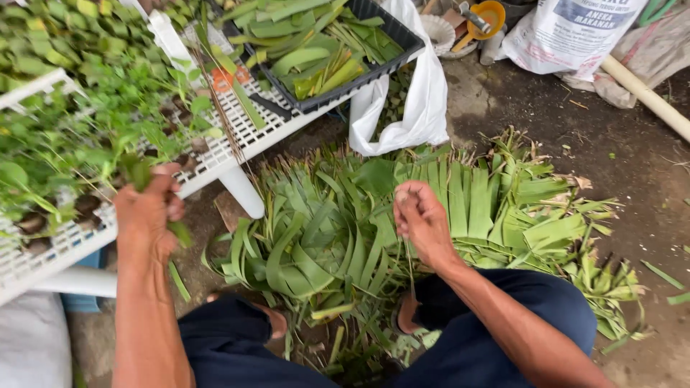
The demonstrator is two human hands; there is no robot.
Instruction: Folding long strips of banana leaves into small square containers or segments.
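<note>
Leaf strip in closed left hand; right hand pinched on thin leaf rib above cut leaves.

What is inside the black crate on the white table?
The black crate holds long green leaf strips, some folded, piled above its rim. Its bottom is covered by them, so whatever lies underneath cannot be seen.

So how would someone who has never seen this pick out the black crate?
Start at the white slatted table along the upper left. At its far right end sits the black crate, a dark mesh-sided tray filled with cut green leaf strips. It is the only black container; the white plastic bag hangs just beside it.
</note>
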